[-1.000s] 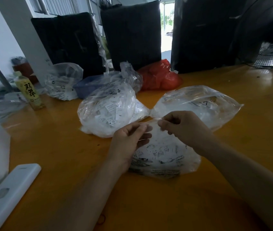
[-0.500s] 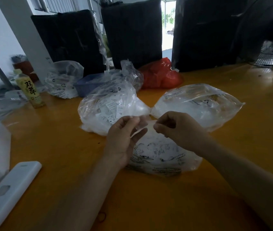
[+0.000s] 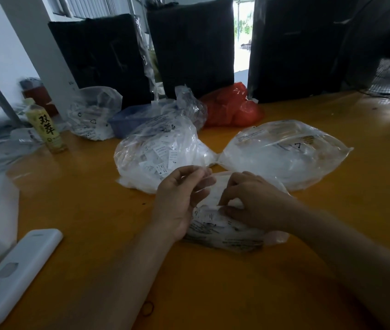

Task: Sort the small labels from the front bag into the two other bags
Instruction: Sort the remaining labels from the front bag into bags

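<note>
head view, left to right: a green tea bottle (image 3: 46,128) stands at the table edge; the left hand (image 3: 180,201) pinches the front bag (image 3: 222,229) mouth's film, lifted. the right hand (image 3: 252,206), level with it a second ago, has dipped into the opening, fingers curled on labels there. both receiving bags, left bag (image 3: 156,153) and right bag (image 3: 284,151), wait just behind; a pick looks underway.

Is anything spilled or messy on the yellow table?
Nothing looks spilled. The labels stay inside the clear bags; the front bag is crumpled under both hands. One small dark loop lies loose on the table near the front edge.
</note>
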Motion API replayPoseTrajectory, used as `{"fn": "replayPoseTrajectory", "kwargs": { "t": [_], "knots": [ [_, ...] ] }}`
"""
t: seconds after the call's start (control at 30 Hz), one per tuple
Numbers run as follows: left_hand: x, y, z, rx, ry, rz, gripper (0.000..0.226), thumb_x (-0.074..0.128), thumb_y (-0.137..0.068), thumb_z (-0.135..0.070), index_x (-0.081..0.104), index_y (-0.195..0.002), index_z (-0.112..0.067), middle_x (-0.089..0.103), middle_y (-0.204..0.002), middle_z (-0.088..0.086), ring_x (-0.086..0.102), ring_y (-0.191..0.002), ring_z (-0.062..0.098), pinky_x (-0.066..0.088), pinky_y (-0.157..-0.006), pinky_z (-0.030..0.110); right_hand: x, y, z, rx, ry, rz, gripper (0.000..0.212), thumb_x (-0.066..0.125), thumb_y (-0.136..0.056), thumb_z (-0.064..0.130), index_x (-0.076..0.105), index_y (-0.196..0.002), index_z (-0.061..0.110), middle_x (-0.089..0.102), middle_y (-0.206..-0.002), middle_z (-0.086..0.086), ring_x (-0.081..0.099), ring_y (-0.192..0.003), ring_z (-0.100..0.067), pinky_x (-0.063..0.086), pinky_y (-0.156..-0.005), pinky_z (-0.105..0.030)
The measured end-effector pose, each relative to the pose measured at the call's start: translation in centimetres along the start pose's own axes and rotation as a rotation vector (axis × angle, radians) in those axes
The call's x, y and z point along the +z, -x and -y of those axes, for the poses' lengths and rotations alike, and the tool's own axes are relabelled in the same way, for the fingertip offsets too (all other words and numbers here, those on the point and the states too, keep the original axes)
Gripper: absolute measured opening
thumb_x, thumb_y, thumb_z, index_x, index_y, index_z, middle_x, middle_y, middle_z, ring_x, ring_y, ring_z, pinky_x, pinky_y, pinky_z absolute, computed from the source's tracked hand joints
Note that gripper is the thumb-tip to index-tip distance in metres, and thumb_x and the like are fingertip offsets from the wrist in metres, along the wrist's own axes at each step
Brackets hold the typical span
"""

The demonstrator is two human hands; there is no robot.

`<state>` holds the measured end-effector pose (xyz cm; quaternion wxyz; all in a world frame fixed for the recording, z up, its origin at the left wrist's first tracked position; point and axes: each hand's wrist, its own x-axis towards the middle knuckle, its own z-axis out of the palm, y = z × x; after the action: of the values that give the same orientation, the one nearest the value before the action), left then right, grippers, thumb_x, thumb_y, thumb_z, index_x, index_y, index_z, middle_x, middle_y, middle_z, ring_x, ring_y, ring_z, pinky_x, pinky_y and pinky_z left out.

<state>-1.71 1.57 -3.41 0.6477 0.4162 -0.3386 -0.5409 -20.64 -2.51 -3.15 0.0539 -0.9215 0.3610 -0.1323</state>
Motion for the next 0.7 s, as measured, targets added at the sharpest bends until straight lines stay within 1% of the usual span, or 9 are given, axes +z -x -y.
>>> {"fn": "replayPoseTrajectory", "kwargs": {
  "t": [0.07, 0.13, 0.2, 0.33, 0.43, 0.5, 0.6, 0.67, 0.7],
  "knots": [
    [-0.1, -0.1, 0.1, -0.017, 0.106, 0.008, 0.008, 0.07, -0.093, 0.002, 0.073, -0.093, -0.005, 0.079, -0.106, 0.019, 0.08, -0.093, 0.027, 0.06, -0.061, 0.018, -0.6, 0.1, -0.4, 0.054, -0.097, -0.073, 0.021, 0.061, -0.096, 0.047, 0.07, -0.112, 0.037, 0.057, -0.084, 0.02, 0.057, -0.078, 0.001, 0.045, -0.072, -0.021],
    [-0.3, -0.3, 0.1, -0.015, 0.155, -0.002, 0.01, 0.07, -0.091, 0.004, 0.071, -0.099, -0.001, 0.078, -0.107, 0.023, 0.08, -0.093, 0.03, 0.062, -0.065, 0.019, -1.1, 0.3, -0.9, 0.156, -0.225, -0.158, 0.017, 0.065, -0.096, 0.043, 0.071, -0.11, 0.035, 0.064, -0.064, 0.019, 0.064, -0.06, 0.002, 0.048, -0.056, -0.011],
    [-0.4, -0.4, 0.2, -0.002, 0.158, -0.019, 0.015, 0.071, -0.089, 0.005, 0.069, -0.103, 0.0, 0.078, -0.106, 0.023, 0.08, -0.091, 0.03, 0.062, -0.068, 0.019, -1.4, 0.3, -1.3, 0.243, -0.371, -0.248, 0.014, 0.069, -0.095, 0.038, 0.072, -0.108, 0.033, 0.071, -0.066, 0.022, 0.066, -0.055, 0.002, 0.052, -0.05, -0.014],
    [-0.3, -0.4, 0.4, -0.001, 0.147, -0.049, 0.016, 0.077, -0.084, -0.003, 0.074, -0.1, -0.002, 0.078, -0.106, 0.024, 0.079, -0.093, 0.033, 0.063, -0.072, 0.023, -1.7, 0.3, -1.5, 0.308, -0.525, -0.33, 0.014, 0.071, -0.094, 0.035, 0.075, -0.107, 0.033, 0.074, -0.07, 0.02, 0.06, -0.044, -0.002, 0.044, -0.038, -0.017],
    [-0.3, -0.4, 0.6, 0.019, 0.1, -0.056, 0.007, 0.078, -0.088, -0.01, 0.079, -0.092, -0.005, 0.079, -0.106, 0.022, 0.079, -0.096, 0.034, 0.063, -0.074, 0.025, -2.0, 0.5, -1.1, 0.358, -0.649, -0.323, 0.026, 0.065, -0.089, 0.06, 0.073, -0.101, 0.038, 0.075, -0.074, 0.018, 0.072, -0.064, -0.015, 0.059, -0.056, -0.039],
    [-0.2, -0.3, 0.7, 0.026, 0.058, -0.044, 0.011, 0.078, -0.089, -0.016, 0.08, -0.092, -0.006, 0.079, -0.106, 0.02, 0.079, -0.098, 0.032, 0.063, -0.076, 0.025, -2.1, 0.6, -1.0, 0.387, -0.73, -0.383, 0.034, 0.063, -0.085, 0.067, 0.074, -0.095, 0.036, 0.076, -0.077, 0.016, 0.073, -0.07, -0.006, 0.06, -0.066, -0.038],
    [0.0, 0.0, 1.0, 0.054, -0.049, 0.011, 0.025, 0.082, -0.077, -0.029, 0.083, -0.094, -0.011, 0.08, -0.11, 0.014, 0.077, -0.104, 0.028, 0.062, -0.08, 0.024, -2.2, 0.5, -1.3, 0.416, -0.771, -0.46, 0.012, 0.071, -0.093, 0.043, 0.073, -0.102, 0.036, 0.077, -0.08, 0.014, 0.075, -0.077, -0.015, 0.061, -0.076, -0.053],
    [0.1, 0.2, 1.0, 0.064, -0.082, 0.035, 0.037, 0.086, -0.072, -0.036, 0.083, -0.099, -0.011, 0.08, -0.11, 0.01, 0.077, -0.105, 0.025, 0.061, -0.081, 0.022, -2.4, 0.5, -1.4, 0.416, -0.806, -0.497, 0.018, 0.071, -0.095, 0.032, 0.07, -0.112, 0.036, 0.077, -0.081, 0.014, 0.075, -0.081, -0.024, 0.061, -0.078, -0.054],
    [0.1, 0.3, 1.0, 0.067, -0.088, 0.039, 0.047, 0.088, -0.068, -0.04, 0.082, -0.103, -0.009, 0.08, -0.109, 0.01, 0.078, -0.104, 0.025, 0.061, -0.082, 0.022, -2.5, 0.5, -1.4, 0.405, -0.827, -0.521, 0.025, 0.072, -0.094, 0.03, 0.067, -0.118, 0.036, 0.078, -0.081, 0.014, 0.075, -0.081, -0.02, 0.062, -0.078, -0.049]
  ]
}}
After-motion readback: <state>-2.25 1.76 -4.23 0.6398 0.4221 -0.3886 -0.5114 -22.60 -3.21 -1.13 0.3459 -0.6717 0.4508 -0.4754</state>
